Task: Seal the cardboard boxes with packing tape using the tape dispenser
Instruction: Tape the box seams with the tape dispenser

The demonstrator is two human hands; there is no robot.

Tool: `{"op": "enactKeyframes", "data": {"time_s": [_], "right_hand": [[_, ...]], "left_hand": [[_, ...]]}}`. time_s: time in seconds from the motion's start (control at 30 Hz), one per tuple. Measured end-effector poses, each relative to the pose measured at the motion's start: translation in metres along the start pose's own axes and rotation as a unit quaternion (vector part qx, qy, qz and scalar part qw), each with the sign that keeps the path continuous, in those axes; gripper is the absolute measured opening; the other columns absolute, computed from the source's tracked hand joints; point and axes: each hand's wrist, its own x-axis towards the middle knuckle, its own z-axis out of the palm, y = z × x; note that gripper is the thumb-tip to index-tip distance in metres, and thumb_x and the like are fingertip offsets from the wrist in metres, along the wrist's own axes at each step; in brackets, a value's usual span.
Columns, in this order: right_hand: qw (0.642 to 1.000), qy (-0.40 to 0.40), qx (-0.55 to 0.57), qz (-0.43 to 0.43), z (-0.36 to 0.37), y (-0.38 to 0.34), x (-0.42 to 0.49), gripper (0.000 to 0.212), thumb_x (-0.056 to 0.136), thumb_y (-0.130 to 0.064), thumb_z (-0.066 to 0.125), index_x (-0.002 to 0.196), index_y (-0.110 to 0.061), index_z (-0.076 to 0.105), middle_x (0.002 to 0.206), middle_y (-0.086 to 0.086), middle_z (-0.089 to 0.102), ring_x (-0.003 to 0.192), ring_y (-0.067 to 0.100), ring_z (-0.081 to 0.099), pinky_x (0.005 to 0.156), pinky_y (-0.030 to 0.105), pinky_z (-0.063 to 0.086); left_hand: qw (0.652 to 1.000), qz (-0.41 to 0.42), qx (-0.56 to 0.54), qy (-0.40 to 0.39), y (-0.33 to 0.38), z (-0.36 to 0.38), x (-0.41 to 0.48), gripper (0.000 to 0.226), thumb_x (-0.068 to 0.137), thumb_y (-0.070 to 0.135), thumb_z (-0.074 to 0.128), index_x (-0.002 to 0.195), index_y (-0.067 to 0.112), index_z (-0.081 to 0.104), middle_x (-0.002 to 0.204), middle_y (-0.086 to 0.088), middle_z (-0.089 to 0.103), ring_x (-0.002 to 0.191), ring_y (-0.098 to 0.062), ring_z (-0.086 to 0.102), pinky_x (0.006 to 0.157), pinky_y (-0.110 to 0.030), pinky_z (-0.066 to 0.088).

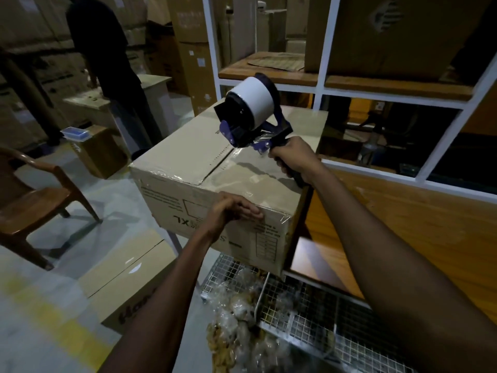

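Seam-taping is under way: the right hand (293, 157) grips the purple tape dispenser with its white roll (250, 114) mid-seam on the brown cardboard box (188, 146). The left hand (231, 208) presses its fingers on the box's near edge. The next move is likely a steady pull to the far edge.

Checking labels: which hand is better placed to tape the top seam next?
Right. The right hand grips the tape dispenser, poised at the seam of the cardboard box; the left hand rests on its near edge.

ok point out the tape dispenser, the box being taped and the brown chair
tape dispenser (254, 106), head view, on its white tape roll
cardboard box (188, 146), head view, on the left top flap
brown chair (33, 203), head view, on the seat
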Motion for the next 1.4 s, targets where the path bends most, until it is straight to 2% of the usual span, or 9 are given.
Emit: {"op": "enactKeyframes", "data": {"time_s": [0.17,0.3,0.5,0.63,0.77,0.93,1.1,1.23,1.4], "right_hand": [[1.000,-0.013,0.021,-0.012,-0.005,0.002,-0.002,0.017,0.081,-0.017,0.066,0.068,-0.012,0.056,0.057,0.003,0.051,0.047,0.020,0.043,0.048,0.032,0.034],[0.999,-0.018,0.030,-0.015,-0.006,0.003,-0.001,0.015,0.079,-0.017,0.066,0.069,-0.011,0.057,0.058,0.004,0.054,0.050,0.020,0.046,0.051,0.032,0.037],[0.998,-0.045,0.040,-0.018,-0.010,0.005,0.001,0.012,0.079,-0.020,0.066,0.075,-0.010,0.060,0.063,0.005,0.056,0.053,0.021,0.048,0.051,0.033,0.037],[0.997,-0.055,0.052,-0.017,-0.012,0.006,0.003,0.013,0.079,-0.020,0.066,0.073,-0.010,0.060,0.061,0.004,0.056,0.051,0.021,0.048,0.050,0.031,0.038],[0.996,-0.061,0.064,-0.018,-0.013,0.007,0.002,0.013,0.079,-0.019,0.066,0.071,-0.011,0.059,0.061,0.004,0.056,0.050,0.021,0.047,0.050,0.030,0.039],[0.995,-0.069,0.067,-0.021,-0.015,0.008,0.003,0.012,0.079,-0.021,0.066,0.076,-0.010,0.062,0.063,0.004,0.057,0.051,0.020,0.048,0.049,0.030,0.040],[0.995,-0.075,0.066,-0.020,-0.015,0.007,0.002,0.012,0.080,-0.020,0.065,0.080,-0.009,0.064,0.065,0.005,0.058,0.053,0.020,0.049,0.051,0.030,0.040],[0.995,-0.072,0.070,-0.017,-0.016,0.007,0.002,0.011,0.080,-0.020,0.064,0.079,-0.009,0.063,0.063,0.004,0.057,0.051,0.019,0.048,0.048,0.029,0.039],[0.995,-0.068,0.075,-0.013,-0.017,0.008,0.002,0.011,0.080,-0.019,0.065,0.077,-0.009,0.063,0.060,0.003,0.056,0.049,0.019,0.046,0.048,0.030,0.039]], "left_hand": [[0.998,-0.020,0.035,0.037,-0.015,0.031,-0.005,0.036,0.078,0.011,0.038,0.084,-0.005,0.070,0.076,-0.012,0.075,0.072,-0.021,0.074,0.069,-0.024,0.056],[0.973,0.009,0.216,0.074,-0.021,0.062,-0.011,0.029,0.079,0.022,0.046,0.075,0.012,0.073,0.073,-0.006,0.073,0.067,-0.019,0.070,0.066,-0.029,0.056],[0.782,0.093,0.602,0.134,-0.005,0.088,-0.019,0.049,0.084,0.064,0.041,0.052,0.026,0.040,0.046,0.008,0.038,0.039,-0.006,0.031,0.042,-0.023,0.025],[0.743,0.139,0.621,0.208,-0.001,0.091,-0.025,0.050,0.082,0.064,0.044,0.056,0.022,0.043,0.049,0.007,0.041,0.041,-0.012,0.037,0.043,-0.021,0.031],[0.729,0.117,0.641,0.212,-0.009,0.108,-0.022,0.050,0.079,0.065,0.049,0.073,0.017,0.064,0.065,0.004,0.061,0.051,-0.016,0.055,0.046,-0.029,0.047],[0.702,0.115,0.651,0.265,-0.024,0.115,-0.022,0.039,0.089,0.054,0.052,0.078,0.018,0.062,0.067,0.001,0.062,0.048,-0.019,0.055,0.042,-0.030,0.047],[0.735,0.160,0.622,0.218,-0.018,0.101,-0.020,0.029,0.095,0.040,0.052,0.084,0.019,0.069,0.067,0.001,0.066,0.052,-0.019,0.059,0.045,-0.027,0.046],[0.711,0.130,0.654,0.223,-0.014,0.092,-0.014,0.017,0.086,0.035,0.071,0.078,0.021,0.072,0.058,0.004,0.064,0.048,-0.015,0.059,0.045,-0.026,0.048],[0.722,0.124,0.621,0.279,-0.010,0.074,-0.017,0.056,0.076,0.076,0.058,0.060,0.022,0.059,0.051,0.008,0.052,0.044,-0.008,0.048,0.047,-0.019,0.035]]}}
